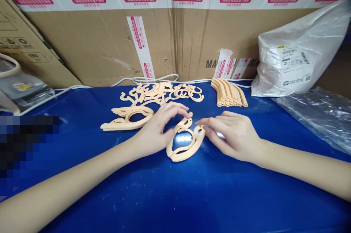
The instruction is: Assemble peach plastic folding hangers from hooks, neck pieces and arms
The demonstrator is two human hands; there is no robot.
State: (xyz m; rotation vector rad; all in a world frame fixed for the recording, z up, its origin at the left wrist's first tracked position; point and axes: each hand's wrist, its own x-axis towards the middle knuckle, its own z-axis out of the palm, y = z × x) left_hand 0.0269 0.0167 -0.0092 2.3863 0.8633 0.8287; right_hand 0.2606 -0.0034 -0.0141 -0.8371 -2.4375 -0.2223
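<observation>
A beige plastic folding clothes hanger point(189, 152), its arms folded into a loop, is between my two hands over the blue table. My left hand point(157, 130) curls round its left side, with the thumb against the hanger and the index fingertip at its upper end. From the right, my right hand point(233, 134) pinches the other arm's tip with thumb and forefinger. Whether the hanger rests on the table is unclear. Left of my left hand lie more folded hangers point(128, 125). Behind them spreads a pile of loose hooks and curved pieces point(161, 92).
Hanger arms point(229, 92) are stacked at the back right, near a white plastic package point(287, 57) and a clear plastic bag point(318, 112). A clear jug point(22, 83) stands at the left. White cable point(128, 79) runs before the cardboard boxes point(109, 43).
</observation>
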